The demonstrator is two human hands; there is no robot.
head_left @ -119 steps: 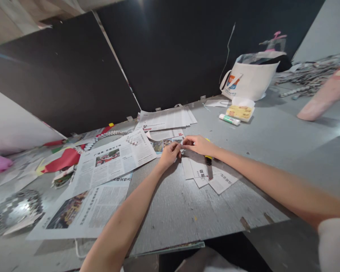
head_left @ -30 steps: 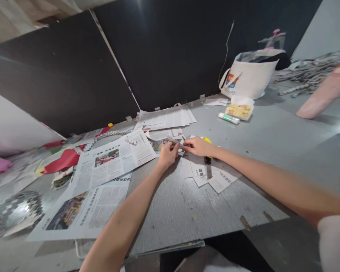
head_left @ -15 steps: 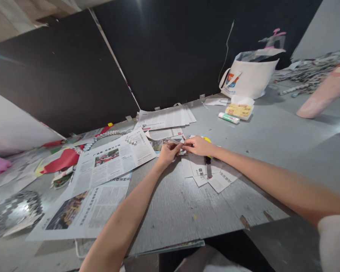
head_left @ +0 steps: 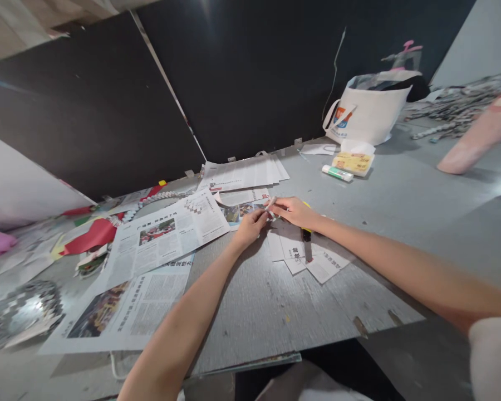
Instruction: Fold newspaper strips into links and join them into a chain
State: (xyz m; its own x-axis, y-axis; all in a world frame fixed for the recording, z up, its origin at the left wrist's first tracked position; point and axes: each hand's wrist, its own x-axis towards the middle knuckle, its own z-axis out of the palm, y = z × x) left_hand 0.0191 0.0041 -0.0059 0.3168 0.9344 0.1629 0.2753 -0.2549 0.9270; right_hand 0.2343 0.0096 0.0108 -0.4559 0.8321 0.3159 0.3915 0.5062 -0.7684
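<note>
My left hand and my right hand meet over the middle of the grey table, fingertips pinched together. Between them is a small folded paper strip, pale and narrow, with one end sticking up past the fingers. Its lower part is hidden by my fingers. Beneath my right wrist lies a yellow and black cutter, on top of several cut newspaper pieces. Just left of my left hand is a newspaper sheet with a red photo.
Stacked newsprint lies against the black panel. A glue stick, a yellow packet and a white bag stand back right. Woven paper chain, red paper and a pink tube flank the work area.
The paper strip has turned from lying leftward to pointing up between my fingers. My right hand has shifted slightly upward; the left has barely moved.
</note>
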